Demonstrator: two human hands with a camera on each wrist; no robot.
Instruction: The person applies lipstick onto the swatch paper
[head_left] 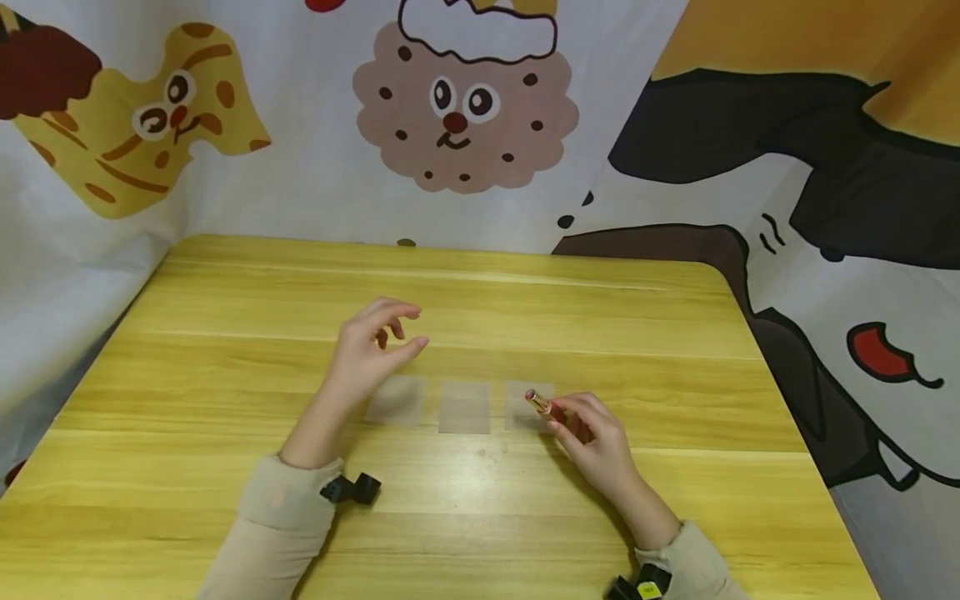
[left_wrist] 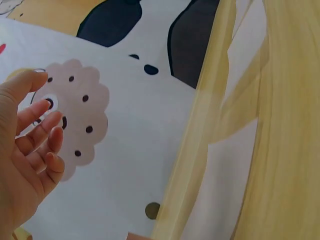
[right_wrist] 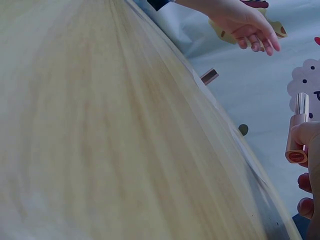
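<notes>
Head view: two bare hands above a wooden table (head_left: 480, 517), well apart from each other. Right hand (head_left: 597, 440) pinches a lipstick tube (head_left: 544, 405) between thumb and fingers, shiny gold end pointing up and to the left, away from the palm. Tube is pink and gold, held off the table, overlapping the right square (head_left: 517, 410) in this view. Three see-through squares lie in a row on the wood: that one, the middle square (head_left: 464, 407) and the left square (head_left: 397, 402).

Left hand (head_left: 369, 346) is raised near the left square, thumb and fingers bent, tips apart. Left wrist view: same hand at the left edge, thumb up, fingers half curved and spread, palm showing; pale glare on the squares. Right wrist view: tube nearly upright, shiny end up, red label on its lower end, thumb across its body; left hand visible farther off against the curtain.

Beige sleeves (head_left: 270, 542), a black camera (head_left: 351, 489) on the left wrist, another partly cut off at the right. Behind the table, a white curtain (head_left: 300, 183) printed with cartoon figures, including a spotted cookie face (head_left: 467, 117).
</notes>
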